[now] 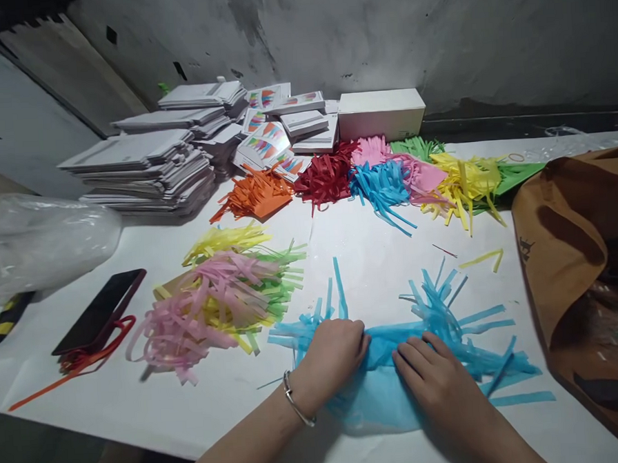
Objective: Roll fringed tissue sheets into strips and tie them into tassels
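A blue tissue paper tassel sheet lies across the near part of the table, its cut strips fanning out to the left and right. My left hand, with a bracelet at the wrist, has its fingers curled over the sheet's upper fold. On the right part of the same fold, my right hand presses with bent fingers. Both thumbs are mostly hidden. Left of my hands rests a loose pile of pink tissue fringe with yellow and green fringe around it.
Orange, dark red, blue and yellow fringe bundles line the back. Behind them are stacked flat white boxes and a white carton. A phone lies left, plastic wrap beyond it. A brown bag stands right.
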`<control>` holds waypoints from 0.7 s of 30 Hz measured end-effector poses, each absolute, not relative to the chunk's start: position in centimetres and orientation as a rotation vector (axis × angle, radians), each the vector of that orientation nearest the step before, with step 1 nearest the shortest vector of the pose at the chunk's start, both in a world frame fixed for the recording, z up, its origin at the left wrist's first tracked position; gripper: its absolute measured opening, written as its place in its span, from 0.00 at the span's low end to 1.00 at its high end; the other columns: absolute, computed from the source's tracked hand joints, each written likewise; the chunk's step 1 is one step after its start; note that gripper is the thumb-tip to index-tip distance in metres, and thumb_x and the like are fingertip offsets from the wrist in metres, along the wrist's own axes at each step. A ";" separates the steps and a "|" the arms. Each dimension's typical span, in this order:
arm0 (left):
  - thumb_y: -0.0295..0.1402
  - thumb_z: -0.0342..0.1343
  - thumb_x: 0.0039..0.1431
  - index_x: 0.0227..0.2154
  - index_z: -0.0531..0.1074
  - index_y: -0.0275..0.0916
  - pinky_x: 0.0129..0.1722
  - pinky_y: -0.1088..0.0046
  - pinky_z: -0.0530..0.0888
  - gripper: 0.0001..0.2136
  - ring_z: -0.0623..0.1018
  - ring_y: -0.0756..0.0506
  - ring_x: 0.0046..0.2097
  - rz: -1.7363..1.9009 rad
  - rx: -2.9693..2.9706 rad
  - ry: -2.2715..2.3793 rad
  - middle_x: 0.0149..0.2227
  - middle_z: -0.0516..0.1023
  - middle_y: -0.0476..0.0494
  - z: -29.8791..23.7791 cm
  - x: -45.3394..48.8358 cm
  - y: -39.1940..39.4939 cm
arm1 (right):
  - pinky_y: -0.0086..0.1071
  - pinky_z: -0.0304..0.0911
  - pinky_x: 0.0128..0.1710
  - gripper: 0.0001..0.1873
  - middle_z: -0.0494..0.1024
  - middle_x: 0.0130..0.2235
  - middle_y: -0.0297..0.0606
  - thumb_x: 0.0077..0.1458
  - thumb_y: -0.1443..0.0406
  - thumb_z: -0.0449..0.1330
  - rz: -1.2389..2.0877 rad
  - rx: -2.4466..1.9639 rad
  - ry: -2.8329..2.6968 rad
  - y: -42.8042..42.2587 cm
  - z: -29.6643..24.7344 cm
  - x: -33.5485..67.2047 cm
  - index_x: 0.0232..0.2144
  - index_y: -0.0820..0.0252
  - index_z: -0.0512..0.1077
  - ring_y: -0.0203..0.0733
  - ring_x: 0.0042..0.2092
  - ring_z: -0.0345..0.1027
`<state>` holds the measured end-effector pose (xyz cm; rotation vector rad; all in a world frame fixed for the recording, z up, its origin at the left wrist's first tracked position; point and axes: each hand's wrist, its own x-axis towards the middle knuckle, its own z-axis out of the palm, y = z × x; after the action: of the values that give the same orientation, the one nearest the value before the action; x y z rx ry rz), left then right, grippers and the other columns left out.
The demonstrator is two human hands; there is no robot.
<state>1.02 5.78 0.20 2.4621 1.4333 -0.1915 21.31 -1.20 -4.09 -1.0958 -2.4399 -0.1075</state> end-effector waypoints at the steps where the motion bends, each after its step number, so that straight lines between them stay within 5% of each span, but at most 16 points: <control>1: 0.29 0.51 0.68 0.34 0.75 0.36 0.38 0.61 0.70 0.09 0.78 0.37 0.38 -0.151 2.474 1.455 0.34 0.80 0.39 0.5 0.9 5.6 | 0.48 0.53 0.55 0.18 0.78 0.39 0.47 0.66 0.76 0.45 -0.115 -1.099 -2.429 -1.2 -4.2 21.4 0.43 0.71 0.76 0.51 0.44 0.68; 5: 0.32 0.57 0.65 0.47 0.70 0.41 0.52 0.54 0.63 0.09 0.71 0.37 0.52 0.050 2.605 1.321 0.51 0.75 0.41 0.8 0.7 3.8 | 0.45 0.55 0.51 0.16 0.76 0.34 0.43 0.67 0.75 0.47 -0.053 -1.126 -2.335 -1.0 -3.8 21.3 0.37 0.67 0.75 0.46 0.40 0.67; 9: 0.27 0.59 0.63 0.39 0.71 0.40 0.51 0.57 0.61 0.04 0.71 0.41 0.45 0.280 2.814 1.119 0.41 0.77 0.47 -1.2 0.6 2.2 | 0.43 0.55 0.49 0.12 0.77 0.36 0.41 0.68 0.70 0.51 0.072 -1.130 -2.265 -1.0 -3.0 20.8 0.39 0.64 0.74 0.45 0.39 0.67; 12: 0.27 0.57 0.66 0.34 0.70 0.39 0.49 0.59 0.61 0.04 0.70 0.43 0.40 0.381 2.844 1.103 0.36 0.76 0.48 -2.5 0.3 1.9 | 0.46 0.54 0.51 0.18 0.77 0.35 0.41 0.70 0.70 0.45 -0.014 -1.130 -2.357 -1.1 -3.4 20.7 0.40 0.64 0.75 0.46 0.39 0.67; 21: 0.27 0.57 0.67 0.40 0.73 0.41 0.50 0.56 0.58 0.03 0.72 0.42 0.43 0.422 2.853 1.169 0.38 0.79 0.48 -3.0 -2.5 1.4 | 0.49 0.54 0.57 0.19 0.80 0.43 0.48 0.67 0.75 0.45 -0.141 -1.110 -2.329 -2.9 -5.3 23.5 0.49 0.69 0.74 0.52 0.48 0.68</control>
<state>-2.52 1.45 -2.95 2.8532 1.1692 0.4219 23.49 -2.85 -5.35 -1.1098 -2.3293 -0.1414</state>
